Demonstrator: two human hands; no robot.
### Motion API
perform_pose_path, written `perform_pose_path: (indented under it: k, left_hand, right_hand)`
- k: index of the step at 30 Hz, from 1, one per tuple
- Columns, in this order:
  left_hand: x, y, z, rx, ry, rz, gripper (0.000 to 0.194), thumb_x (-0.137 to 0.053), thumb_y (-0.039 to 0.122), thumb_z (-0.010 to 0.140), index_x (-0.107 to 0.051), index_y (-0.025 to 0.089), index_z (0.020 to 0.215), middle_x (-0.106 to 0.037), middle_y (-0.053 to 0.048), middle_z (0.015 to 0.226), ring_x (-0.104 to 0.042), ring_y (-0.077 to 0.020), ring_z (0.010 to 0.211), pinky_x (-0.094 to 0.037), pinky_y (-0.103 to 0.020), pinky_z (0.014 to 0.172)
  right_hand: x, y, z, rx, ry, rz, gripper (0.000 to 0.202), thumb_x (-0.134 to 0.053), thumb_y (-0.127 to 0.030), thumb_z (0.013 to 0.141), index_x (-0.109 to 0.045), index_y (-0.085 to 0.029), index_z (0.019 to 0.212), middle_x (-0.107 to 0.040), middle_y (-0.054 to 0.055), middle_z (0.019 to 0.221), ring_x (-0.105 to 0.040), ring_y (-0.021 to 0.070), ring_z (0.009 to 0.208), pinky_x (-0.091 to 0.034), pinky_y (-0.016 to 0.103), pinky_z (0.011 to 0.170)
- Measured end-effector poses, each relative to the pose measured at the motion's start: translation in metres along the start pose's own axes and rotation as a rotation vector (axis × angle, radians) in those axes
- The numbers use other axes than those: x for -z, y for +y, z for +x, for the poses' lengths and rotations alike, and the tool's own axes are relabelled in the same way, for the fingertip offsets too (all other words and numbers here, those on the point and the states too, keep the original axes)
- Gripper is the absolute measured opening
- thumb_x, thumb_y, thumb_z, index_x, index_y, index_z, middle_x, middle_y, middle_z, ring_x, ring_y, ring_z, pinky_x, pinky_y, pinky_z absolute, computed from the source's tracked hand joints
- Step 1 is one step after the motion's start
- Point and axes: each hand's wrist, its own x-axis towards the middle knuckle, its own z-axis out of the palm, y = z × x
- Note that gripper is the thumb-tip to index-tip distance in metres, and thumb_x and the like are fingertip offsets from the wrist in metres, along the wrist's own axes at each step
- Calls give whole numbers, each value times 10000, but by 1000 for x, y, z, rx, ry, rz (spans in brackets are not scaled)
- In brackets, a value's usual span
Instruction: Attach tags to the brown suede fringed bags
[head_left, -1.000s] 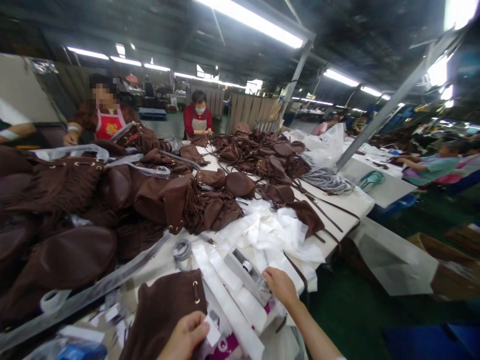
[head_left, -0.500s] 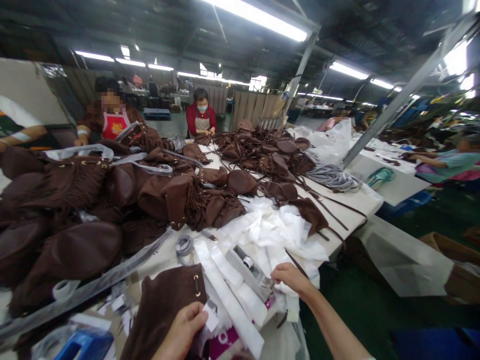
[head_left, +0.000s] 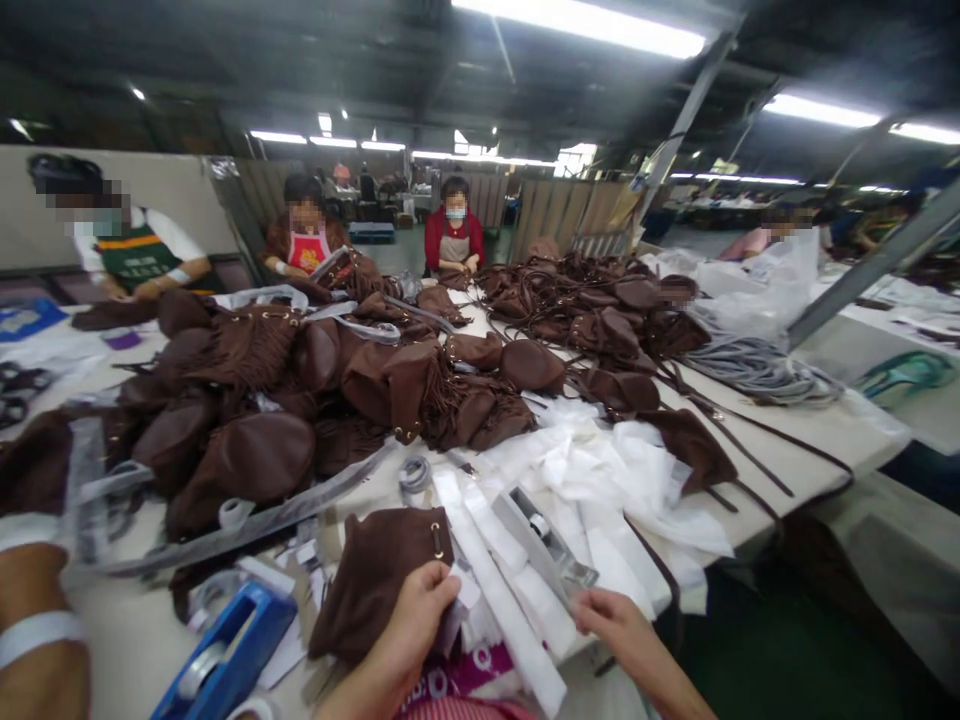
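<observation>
My left hand [head_left: 424, 605] pinches a small white card [head_left: 466, 588] in front of a brown bag [head_left: 375, 570] with gold eyelets. To its right, my right hand [head_left: 606, 622] has its fingers pressed together at the near end of a grey tape dispenser [head_left: 546, 540]; whether a bit of tape is between them is too small to tell. White strips [head_left: 499, 590] lie between the two hands. A purple printed sheet [head_left: 480, 668] lies below them.
Brown fringed bags [head_left: 255, 455] pile up across the table [head_left: 855, 425]. A blue tape dispenser [head_left: 232, 650] stands at the near left, beside another person's banded arm [head_left: 37, 630]. White wrapping [head_left: 600, 450] and grey cords [head_left: 757, 370] lie at right. Several people work beyond.
The camera view has turned left, bringing a person in a green apron and a nearby banded arm into sight. My right hand is still at the grey dispenser's end; my left still holds the card.
</observation>
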Motion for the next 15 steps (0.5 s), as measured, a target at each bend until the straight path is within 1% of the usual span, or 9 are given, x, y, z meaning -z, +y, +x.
perform_pose_path:
  k: [1, 2, 3, 4, 6, 7, 9, 15]
  left_hand:
    - [-1, -1, 0, -13, 3, 13, 395, -742, 479, 544, -480, 185, 566, -465, 62, 518, -380, -77, 496, -262, -213, 495]
    - [-1, -2, 0, -24, 4, 27, 384, -730, 474, 552, -475, 188, 567, -458, 61, 522, -376, -79, 502, -261, -215, 496]
    - [-2, -3, 0, -34, 4, 43, 373, -717, 467, 558, -466, 191, 567, -445, 64, 522, -369, -81, 506, -260, -217, 497]
    - [-2, -4, 0, -41, 0, 61, 360, -704, 458, 565, -457, 195, 567, -428, 67, 520, -360, -82, 510, -258, -218, 497]
    - [-2, -6, -1, -51, -14, 97, 338, -677, 445, 575, -443, 200, 571, -402, 73, 518, -345, -84, 512, -254, -220, 496]
    - [-2, -6, -1, -54, -25, 111, 330, -664, 443, 578, -439, 202, 575, -396, 74, 519, -341, -85, 512, -251, -221, 494]
    - [-1, -6, -2, -61, -47, 130, 315, -643, 442, 586, -436, 205, 583, -393, 73, 523, -339, -88, 512, -250, -225, 494]
    - [4, -6, -5, -67, -71, 158, 296, -626, 428, 608, -434, 203, 587, -405, 61, 554, -353, -98, 546, -268, -234, 530]
  right_hand:
    - [-8, -20, -8, 122, -66, 177, 241, -545, -370, 776, -607, -207, 609, -630, 18, 639, -612, 195, 689, -450, 286, 666]
    - [-17, -39, -15, 186, -125, 332, 265, -547, -412, 783, -606, -198, 638, -613, 7, 637, -587, 183, 670, -443, 278, 654]
    - [-26, -58, -22, 205, -181, 434, 270, -564, -427, 776, -604, -192, 650, -590, -7, 613, -560, 164, 632, -429, 263, 623]
    - [-35, -75, -26, 226, -211, 493, 264, -573, -424, 769, -598, -188, 650, -562, -21, 586, -526, 145, 589, -408, 250, 587]
    - [-52, -97, -30, 227, -206, 518, 239, -579, -383, 748, -573, -185, 613, -512, -39, 539, -463, 119, 526, -365, 235, 532]
    - [-58, -102, -30, 217, -182, 503, 230, -574, -363, 738, -561, -184, 594, -500, -42, 523, -445, 113, 508, -350, 233, 516]
    - [-69, -104, -28, 180, -127, 455, 225, -561, -344, 726, -550, -183, 569, -504, -41, 499, -441, 109, 484, -338, 232, 499]
    - [-83, -95, -25, 84, -24, 316, 245, -559, -331, 732, -555, -188, 534, -546, -40, 456, -495, 113, 444, -334, 227, 471]
